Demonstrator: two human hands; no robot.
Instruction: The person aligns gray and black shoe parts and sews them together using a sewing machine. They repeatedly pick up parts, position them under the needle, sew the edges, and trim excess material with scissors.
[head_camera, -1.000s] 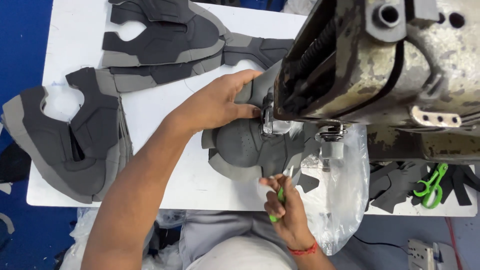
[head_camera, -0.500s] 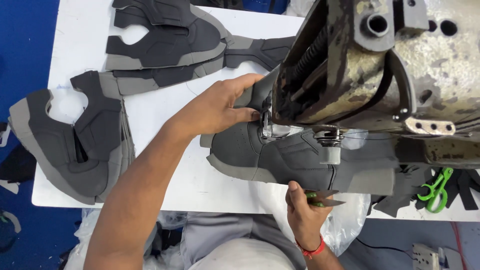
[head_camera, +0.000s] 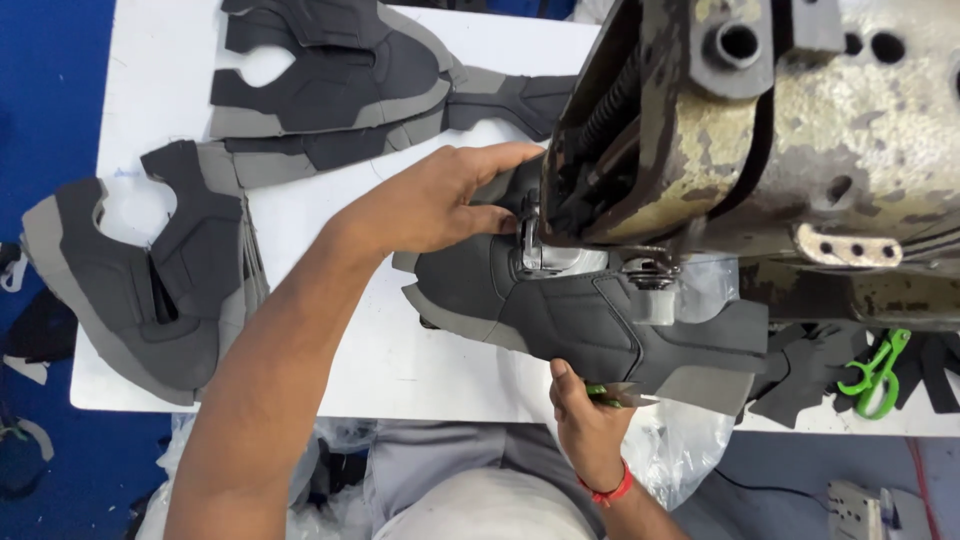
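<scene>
left hand (head_camera: 430, 205) flat, open, on grey shoe upper (head_camera: 560, 310); right hand (head_camera: 585, 420) grip closed on green snips (head_camera: 612, 396)

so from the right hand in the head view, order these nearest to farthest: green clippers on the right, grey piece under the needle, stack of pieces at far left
1. Grey piece under the needle, just above the right hand.
2. Green clippers, at the table's right edge.
3. Stack of pieces, far left.

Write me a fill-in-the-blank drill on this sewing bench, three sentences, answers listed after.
1. The left hand presses the grey shoe upper beside the sewing machine's ____.
2. The right hand holds small thread snips with ____ handles at the upper's lower edge.
3. The stacks of cut grey pieces lie on a ____ table.

Missing words: needle; green; white
</scene>
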